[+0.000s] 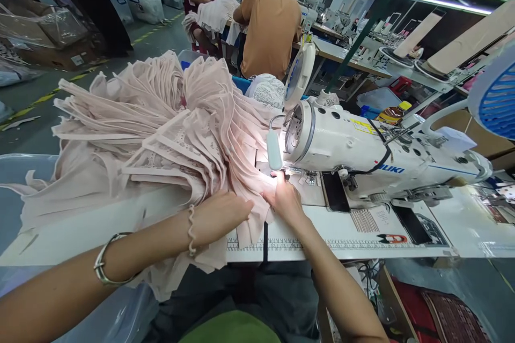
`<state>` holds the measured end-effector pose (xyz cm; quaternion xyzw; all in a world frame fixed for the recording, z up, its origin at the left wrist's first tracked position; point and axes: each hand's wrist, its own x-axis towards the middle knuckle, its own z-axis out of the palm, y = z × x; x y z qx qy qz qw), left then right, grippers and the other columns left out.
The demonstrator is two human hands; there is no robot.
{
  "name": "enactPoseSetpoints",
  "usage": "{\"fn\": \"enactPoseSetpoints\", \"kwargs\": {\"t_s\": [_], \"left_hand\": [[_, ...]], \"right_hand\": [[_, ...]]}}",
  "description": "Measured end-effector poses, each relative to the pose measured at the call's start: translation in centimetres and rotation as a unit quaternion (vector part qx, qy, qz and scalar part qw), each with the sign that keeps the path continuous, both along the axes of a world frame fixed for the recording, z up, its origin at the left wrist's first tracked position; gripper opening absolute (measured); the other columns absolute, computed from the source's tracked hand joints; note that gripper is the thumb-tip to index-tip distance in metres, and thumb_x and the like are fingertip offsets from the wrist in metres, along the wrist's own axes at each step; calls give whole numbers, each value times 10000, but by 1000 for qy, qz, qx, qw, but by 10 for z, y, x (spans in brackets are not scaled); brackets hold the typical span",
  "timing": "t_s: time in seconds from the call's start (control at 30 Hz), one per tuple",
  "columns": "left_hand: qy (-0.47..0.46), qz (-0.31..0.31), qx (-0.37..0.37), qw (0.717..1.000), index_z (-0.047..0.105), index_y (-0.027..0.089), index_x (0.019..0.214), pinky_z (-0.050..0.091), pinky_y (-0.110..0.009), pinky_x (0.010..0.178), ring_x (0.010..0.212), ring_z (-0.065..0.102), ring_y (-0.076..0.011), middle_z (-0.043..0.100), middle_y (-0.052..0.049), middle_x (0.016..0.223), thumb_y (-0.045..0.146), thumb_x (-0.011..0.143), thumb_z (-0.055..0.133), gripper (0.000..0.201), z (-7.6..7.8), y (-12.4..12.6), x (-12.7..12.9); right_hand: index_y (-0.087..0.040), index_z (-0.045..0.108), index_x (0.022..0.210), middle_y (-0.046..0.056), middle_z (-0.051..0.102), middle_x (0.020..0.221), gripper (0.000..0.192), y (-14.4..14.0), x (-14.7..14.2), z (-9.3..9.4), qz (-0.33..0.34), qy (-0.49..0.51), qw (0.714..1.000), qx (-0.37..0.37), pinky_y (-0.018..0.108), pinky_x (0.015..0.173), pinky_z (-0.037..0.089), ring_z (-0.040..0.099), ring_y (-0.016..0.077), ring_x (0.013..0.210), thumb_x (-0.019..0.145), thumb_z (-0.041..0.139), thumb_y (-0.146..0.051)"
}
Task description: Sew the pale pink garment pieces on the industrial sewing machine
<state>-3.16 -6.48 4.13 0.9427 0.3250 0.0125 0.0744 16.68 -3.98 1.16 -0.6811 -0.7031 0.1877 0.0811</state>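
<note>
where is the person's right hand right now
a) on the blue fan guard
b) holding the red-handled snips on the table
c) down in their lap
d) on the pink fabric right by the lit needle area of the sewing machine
d: the right hand lies on the pink fabric with its fingers under the lamp glow at the head of the sewing machine.

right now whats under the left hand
The left hand lies flat on pale pink fabric spread over the white sewing table. The table surface directly beneath the fabric is covered and cannot be seen.
</note>
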Motion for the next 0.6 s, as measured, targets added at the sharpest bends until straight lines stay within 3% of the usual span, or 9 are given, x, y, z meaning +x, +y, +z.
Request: {"fn": "enactPoseSetpoints", "kwargs": {"t_s": [0.1,0.17,0.23,0.33,0.43,0.47,0.53,0.6], "left_hand": [[39,7,125,991,634,114,969,447,-368,795,845,610,-242,653,-99,927,18,916,457,208,-1,2,17],[43,-13,142,989,653,106,910,427,-413,889,937,594,-270,646,-126,962,47,903,512,153,0,3,19],[41,-55,72,995,654,133,757,438,-371,842,863,598,-241,649,-97,882,138,885,625,131,4,3,12],[57,-96,-63,992,641,159,658,401,-277,618,633,570,-169,625,-33,697,276,898,665,269,12,5,-6],[85,-58,-126,987,665,158,740,357,-260,520,502,537,-145,590,4,595,238,963,554,261,12,6,-9],[80,-34,-106,991,673,151,805,383,-262,540,529,567,-151,615,-1,635,179,970,510,233,9,6,-6],[40,-3,7,999,657,136,1036,463,-296,683,748,661,-192,691,-60,889,60,959,409,270,-3,4,2],[-8,-54,122,991,580,162,1247,453,-381,923,1103,620,-244,627,-118,1242,16,947,363,398,-17,1,10]], "right_hand": [[-158,446,1309,158,698,1001,552,3,-2,-2,13,-10,1000,-4,364,783,446,653,327,972,851,671,-370],[-173,454,1305,137,704,958,554,4,0,-4,11,-3,1000,-3,362,776,448,657,320,942,853,676,-405],[-196,469,1288,113,705,923,546,5,3,-7,12,7,1000,8,354,774,451,658,304,915,845,686,-431],[-198,473,1293,125,706,952,580,4,3,-9,16,4,999,28,364,804,454,652,305,936,830,702,-460],[-176,467,1312,161,692,1044,637,7,-1,-9,22,-4,999,38,393,874,452,636,326,1023,813,715,-484],[-170,474,1308,166,686,1065,627,8,-3,-9,30,-1,999,40,402,899,449,629,328,1049,815,713,-476],[-160,485,1301,165,670,1109,558,12,-2,-12,68,26,996,41,408,934,446,610,316,1094,850,671,-428],[-155,479,1316,158,646,1153,474,13,5,-16,110,72,990,49,407,941,453,586,291,1121,896,580,-351]]}}
